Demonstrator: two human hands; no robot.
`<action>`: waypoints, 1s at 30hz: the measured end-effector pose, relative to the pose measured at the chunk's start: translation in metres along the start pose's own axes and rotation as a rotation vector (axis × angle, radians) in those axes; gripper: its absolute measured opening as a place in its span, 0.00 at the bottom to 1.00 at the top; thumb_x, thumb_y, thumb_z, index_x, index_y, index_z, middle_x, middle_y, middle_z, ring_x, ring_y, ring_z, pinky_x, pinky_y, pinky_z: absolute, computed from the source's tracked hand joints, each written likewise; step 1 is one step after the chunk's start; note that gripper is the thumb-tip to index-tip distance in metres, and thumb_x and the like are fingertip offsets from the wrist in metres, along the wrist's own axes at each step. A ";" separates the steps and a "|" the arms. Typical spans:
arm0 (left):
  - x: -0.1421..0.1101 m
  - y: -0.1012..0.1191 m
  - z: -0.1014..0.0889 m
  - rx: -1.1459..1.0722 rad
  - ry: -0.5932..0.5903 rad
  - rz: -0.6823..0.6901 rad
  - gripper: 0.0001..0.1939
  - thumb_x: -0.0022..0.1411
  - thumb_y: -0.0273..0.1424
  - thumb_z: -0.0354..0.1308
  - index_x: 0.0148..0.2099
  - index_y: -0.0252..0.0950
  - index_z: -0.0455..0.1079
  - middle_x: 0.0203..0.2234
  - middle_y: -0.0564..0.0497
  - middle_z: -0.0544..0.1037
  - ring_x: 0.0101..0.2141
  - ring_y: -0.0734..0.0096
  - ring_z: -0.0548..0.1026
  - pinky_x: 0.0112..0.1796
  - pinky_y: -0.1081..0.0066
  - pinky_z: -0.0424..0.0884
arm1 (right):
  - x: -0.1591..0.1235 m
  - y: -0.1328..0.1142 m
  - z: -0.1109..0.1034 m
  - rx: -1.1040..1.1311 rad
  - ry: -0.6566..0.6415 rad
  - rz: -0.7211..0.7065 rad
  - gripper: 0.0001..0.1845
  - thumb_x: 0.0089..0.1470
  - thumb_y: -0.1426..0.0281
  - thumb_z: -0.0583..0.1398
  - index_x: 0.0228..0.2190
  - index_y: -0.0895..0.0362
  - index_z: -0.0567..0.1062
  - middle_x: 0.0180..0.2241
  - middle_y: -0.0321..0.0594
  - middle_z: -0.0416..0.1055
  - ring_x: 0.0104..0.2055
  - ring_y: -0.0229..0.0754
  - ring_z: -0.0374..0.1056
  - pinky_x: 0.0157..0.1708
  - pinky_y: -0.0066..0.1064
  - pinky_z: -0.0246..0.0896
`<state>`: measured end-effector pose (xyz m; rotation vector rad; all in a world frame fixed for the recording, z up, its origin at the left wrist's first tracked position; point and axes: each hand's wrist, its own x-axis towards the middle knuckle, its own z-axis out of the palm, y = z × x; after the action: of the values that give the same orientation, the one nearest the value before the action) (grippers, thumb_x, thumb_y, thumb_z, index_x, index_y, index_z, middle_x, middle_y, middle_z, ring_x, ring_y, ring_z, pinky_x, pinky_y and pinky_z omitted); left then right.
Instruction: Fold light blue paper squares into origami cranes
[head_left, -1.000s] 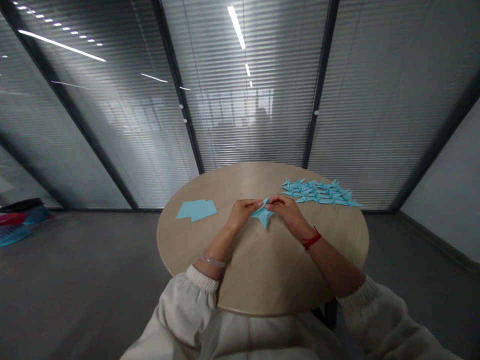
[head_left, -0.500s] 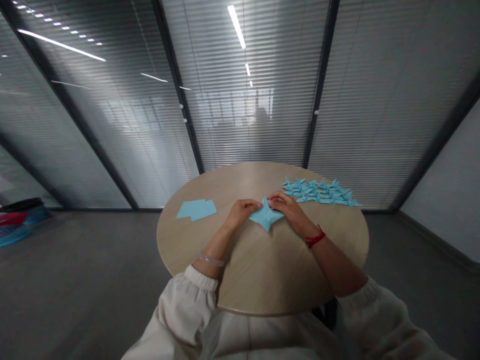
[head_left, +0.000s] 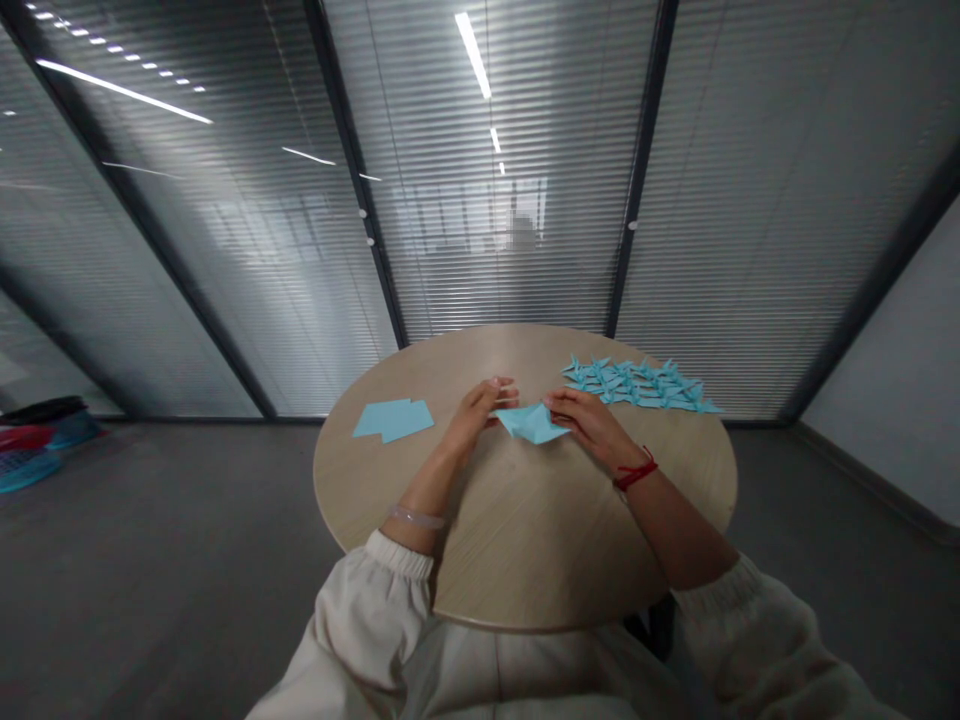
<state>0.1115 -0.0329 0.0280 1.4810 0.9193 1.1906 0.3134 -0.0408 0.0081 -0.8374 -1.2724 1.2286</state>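
Observation:
A partly folded sheet of light-blue origami paper [head_left: 534, 425] is held just above the table in front of me. My right hand [head_left: 589, 418] pinches its right side between thumb and fingers. At its left tip is my left hand [head_left: 478, 408], fingers stretched out and spread; whether it touches the paper is hard to make out. To the far right of my hands, several finished light-blue paper cranes [head_left: 637, 383] lie grouped in rows. Flat blue paper sheets [head_left: 394, 418] overlap left of my left hand.
All of this is on a round wooden table [head_left: 525, 560], whose near edge curves close to my body. Glass partitions with blinds [head_left: 495, 280] rise behind it. Red and blue baskets [head_left: 34, 450] stand on the floor at far left.
The paper has gone from a four-pointed star shape to a flatter, wider form. My left hand's fingers have let go of the upper point and spread apart; the right hand still grips.

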 end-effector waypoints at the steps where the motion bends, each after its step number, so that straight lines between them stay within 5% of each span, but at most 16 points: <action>1: 0.000 0.003 0.001 0.010 0.050 0.085 0.28 0.61 0.52 0.51 0.54 0.38 0.70 0.50 0.40 0.74 0.51 0.58 0.72 0.43 0.64 0.70 | 0.001 0.002 -0.001 0.028 0.055 -0.014 0.14 0.39 0.60 0.68 0.25 0.56 0.75 0.27 0.38 0.72 0.29 0.39 0.66 0.29 0.30 0.63; 5: -0.006 0.013 0.004 0.180 -0.026 0.376 0.25 0.55 0.40 0.64 0.55 0.42 0.69 0.57 0.44 0.68 0.57 0.59 0.65 0.53 0.61 0.64 | 0.007 0.010 -0.005 0.102 0.140 -0.001 0.11 0.40 0.61 0.66 0.23 0.54 0.72 0.25 0.39 0.71 0.29 0.42 0.67 0.30 0.35 0.65; 9: -0.009 0.014 0.008 0.316 -0.133 0.440 0.28 0.48 0.32 0.70 0.52 0.43 0.71 0.54 0.44 0.71 0.56 0.58 0.66 0.56 0.59 0.61 | 0.011 0.016 -0.008 0.134 0.093 0.071 0.10 0.38 0.64 0.67 0.22 0.54 0.72 0.25 0.38 0.72 0.30 0.43 0.68 0.31 0.35 0.64; 18: 0.003 0.003 0.005 -0.040 0.086 0.190 0.18 0.49 0.37 0.68 0.39 0.36 0.67 0.25 0.56 0.73 0.29 0.75 0.73 0.38 0.70 0.70 | 0.007 0.011 -0.001 0.083 0.032 0.070 0.14 0.43 0.59 0.66 0.27 0.55 0.73 0.26 0.39 0.71 0.27 0.42 0.67 0.29 0.35 0.64; 23: 0.004 0.000 0.000 -0.257 0.191 0.030 0.21 0.44 0.39 0.70 0.36 0.35 0.66 0.26 0.55 0.73 0.29 0.76 0.73 0.35 0.72 0.72 | 0.003 0.005 0.006 0.073 0.005 -0.040 0.17 0.45 0.55 0.66 0.32 0.53 0.73 0.36 0.40 0.72 0.36 0.44 0.70 0.33 0.34 0.68; 30: 0.009 -0.007 -0.002 -0.411 0.223 -0.072 0.14 0.47 0.32 0.69 0.33 0.33 0.68 0.24 0.53 0.73 0.26 0.77 0.73 0.36 0.72 0.74 | 0.003 0.007 0.009 -0.070 0.051 -0.309 0.21 0.49 0.58 0.65 0.44 0.49 0.70 0.37 0.38 0.73 0.35 0.41 0.71 0.34 0.34 0.69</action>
<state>0.1116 -0.0224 0.0235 0.9946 0.8056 1.4125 0.3025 -0.0377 0.0032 -0.6867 -1.3522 0.9166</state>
